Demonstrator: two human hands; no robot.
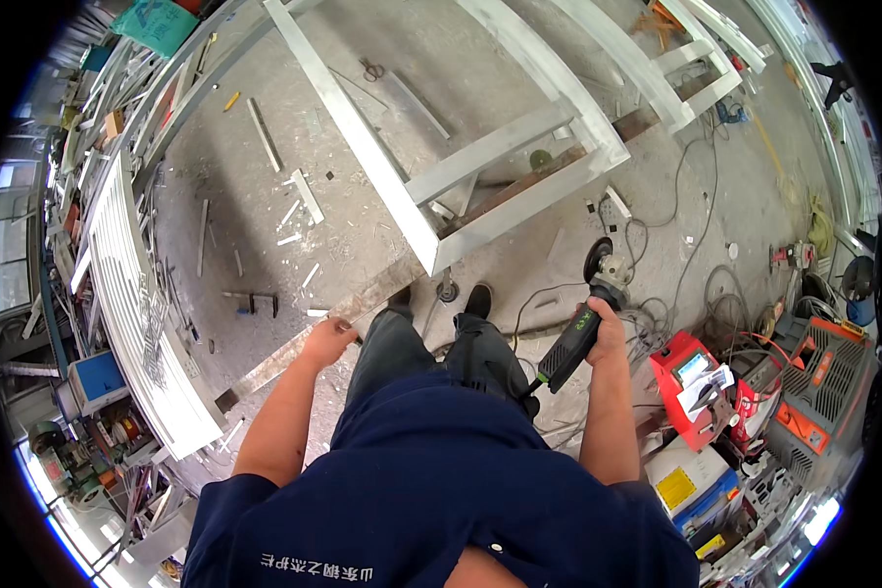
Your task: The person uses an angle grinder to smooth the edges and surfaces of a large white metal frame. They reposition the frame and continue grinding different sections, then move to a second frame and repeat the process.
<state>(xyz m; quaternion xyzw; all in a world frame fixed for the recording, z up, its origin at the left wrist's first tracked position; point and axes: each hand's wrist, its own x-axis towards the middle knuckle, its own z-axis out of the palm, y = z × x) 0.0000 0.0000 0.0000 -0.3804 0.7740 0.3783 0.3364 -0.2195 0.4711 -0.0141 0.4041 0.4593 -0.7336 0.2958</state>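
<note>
Angle grinder [586,321] sat in the right hand [608,328], fist clenched around its black body. Long axis ran from lower left to upper right in the head view, disc end up and away from the person, cord end back toward the hip. Disc hung near the floor, just right of the corner of the metal frame [519,167], not touching it. Left hand [325,341] gripped one long flat metal bar [304,338], fingers closed on its edge; the bar ran diagonally from lower left up toward the frame corner. Two black shoes [477,299] stood between bar and grinder. One grinder, one bar in hand, one large frame on the concrete floor [245,225]. Several short offcuts lay scattered left. Red and orange machines [696,377] sat right, cables tangled beside them.
</note>
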